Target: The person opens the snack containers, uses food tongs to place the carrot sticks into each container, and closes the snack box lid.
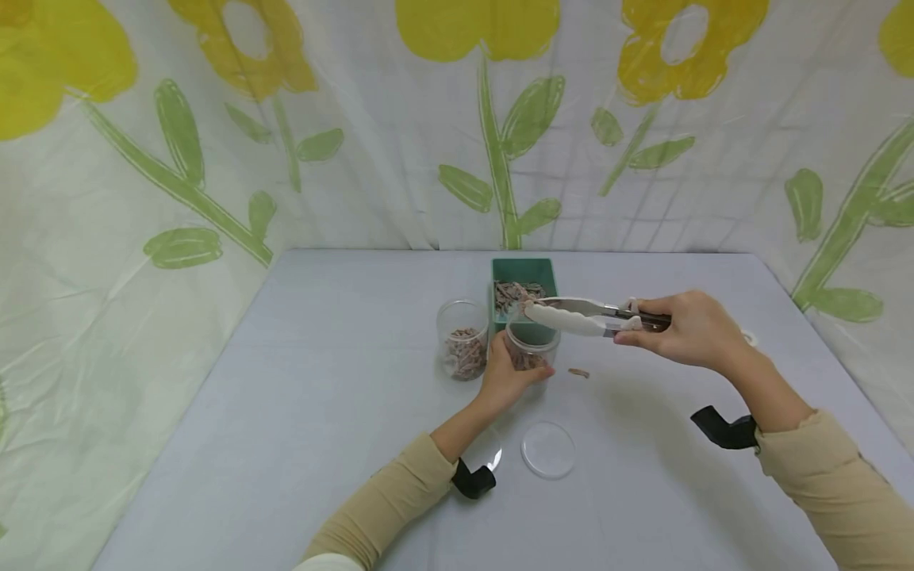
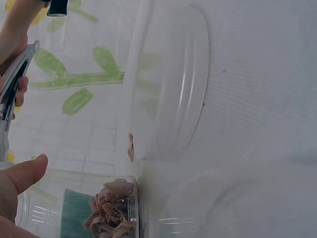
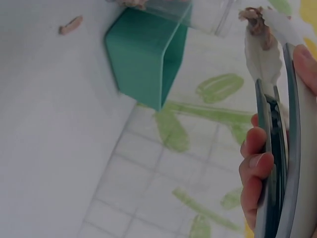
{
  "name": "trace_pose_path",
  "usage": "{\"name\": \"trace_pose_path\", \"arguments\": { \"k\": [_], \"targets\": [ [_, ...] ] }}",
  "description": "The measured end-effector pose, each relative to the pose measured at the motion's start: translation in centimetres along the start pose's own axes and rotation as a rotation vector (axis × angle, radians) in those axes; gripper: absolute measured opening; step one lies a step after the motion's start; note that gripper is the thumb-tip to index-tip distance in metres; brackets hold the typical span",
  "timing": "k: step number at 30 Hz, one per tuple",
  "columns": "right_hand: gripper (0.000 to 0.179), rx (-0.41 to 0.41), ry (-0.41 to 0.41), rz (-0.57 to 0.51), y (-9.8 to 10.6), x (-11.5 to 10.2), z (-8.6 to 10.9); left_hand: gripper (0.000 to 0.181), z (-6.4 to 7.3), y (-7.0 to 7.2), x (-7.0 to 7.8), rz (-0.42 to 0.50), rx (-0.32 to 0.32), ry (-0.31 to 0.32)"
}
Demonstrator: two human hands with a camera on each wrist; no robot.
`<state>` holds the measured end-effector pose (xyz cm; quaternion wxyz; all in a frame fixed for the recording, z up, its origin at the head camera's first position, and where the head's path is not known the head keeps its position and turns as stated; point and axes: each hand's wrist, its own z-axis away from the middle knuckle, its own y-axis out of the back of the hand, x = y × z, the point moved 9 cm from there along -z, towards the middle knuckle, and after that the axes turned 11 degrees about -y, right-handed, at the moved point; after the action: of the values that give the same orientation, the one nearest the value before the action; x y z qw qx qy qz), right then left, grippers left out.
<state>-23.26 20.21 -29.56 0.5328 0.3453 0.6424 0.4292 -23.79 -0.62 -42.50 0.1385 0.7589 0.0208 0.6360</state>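
My right hand (image 1: 691, 327) grips a pair of tongs (image 1: 571, 317) with white tips and metal arms. Brownish dried strips (image 3: 260, 27) are pinched between the tips, seen close in the right wrist view. The tips stand over the mouth of a clear jar (image 1: 532, 349), which my left hand (image 1: 505, 377) holds around its side on the table. More brownish strips (image 2: 111, 210) lie at the bottom of that jar. Behind it stands a green box (image 1: 523, 270) partly filled with the same strips. A second clear jar (image 1: 462, 341), with strips in its lower part, stands just left of my left hand.
A round clear lid (image 1: 547, 450) lies on the table in front of the held jar, with another clear lid (image 1: 493, 449) partly behind my left forearm. One loose strip (image 1: 579, 373) rests on the tabletop right of the jar. A flower-printed curtain hangs behind the table.
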Motion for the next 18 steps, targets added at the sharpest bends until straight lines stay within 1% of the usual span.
{"name": "trace_pose_path", "arguments": {
  "k": [5, 8, 14, 18],
  "targets": [
    [0.067, -0.020, 0.020, 0.093, -0.65, -0.05, 0.08, 0.082, 0.03, 0.05, -0.09, 0.003, 0.000, 0.008],
    [0.069, -0.020, 0.033, 0.123, -0.74, -0.14, 0.05, 0.082, 0.08, 0.07, -0.20, 0.000, -0.001, 0.018],
    [0.069, -0.029, 0.029, 0.117, -0.53, 0.07, 0.11, 0.083, 0.20, -0.03, -0.12, -0.004, -0.011, 0.015],
    [0.056, -0.009, 0.027, 0.077, -0.26, 0.34, 0.06, 0.084, 0.20, -0.10, -0.08, 0.000, -0.020, -0.002]
  ]
}}
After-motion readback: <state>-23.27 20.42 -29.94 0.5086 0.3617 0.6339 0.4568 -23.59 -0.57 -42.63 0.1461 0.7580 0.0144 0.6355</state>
